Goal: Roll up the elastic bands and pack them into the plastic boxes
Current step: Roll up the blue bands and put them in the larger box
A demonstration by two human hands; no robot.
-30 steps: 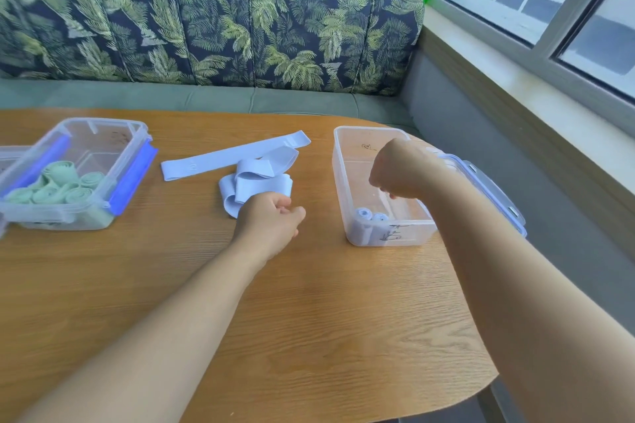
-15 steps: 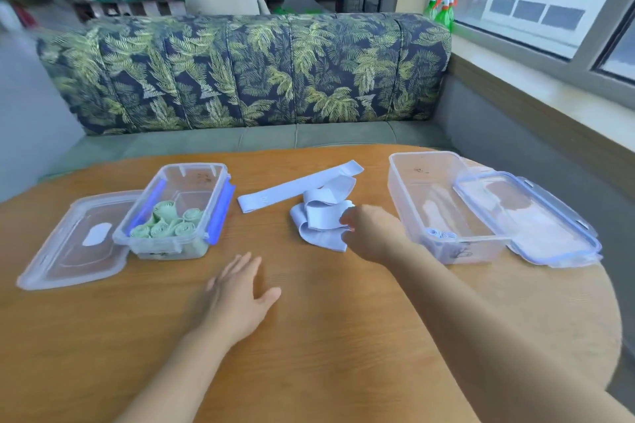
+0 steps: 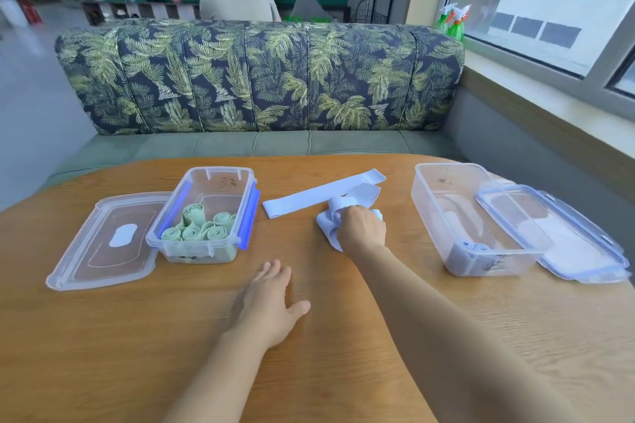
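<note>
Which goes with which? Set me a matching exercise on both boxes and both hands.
1 left box
2 right box
3 left hand
4 right hand

a blue rolls inside
b fingers straight, holding nothing
c green rolls inside
d grips a blue band

Pairs: 1-c, 2-a, 3-b, 4-d.

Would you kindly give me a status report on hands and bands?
Right hand grips the loose lilac bands. Left hand open, flat on table. Nothing between bands and right box.
</note>
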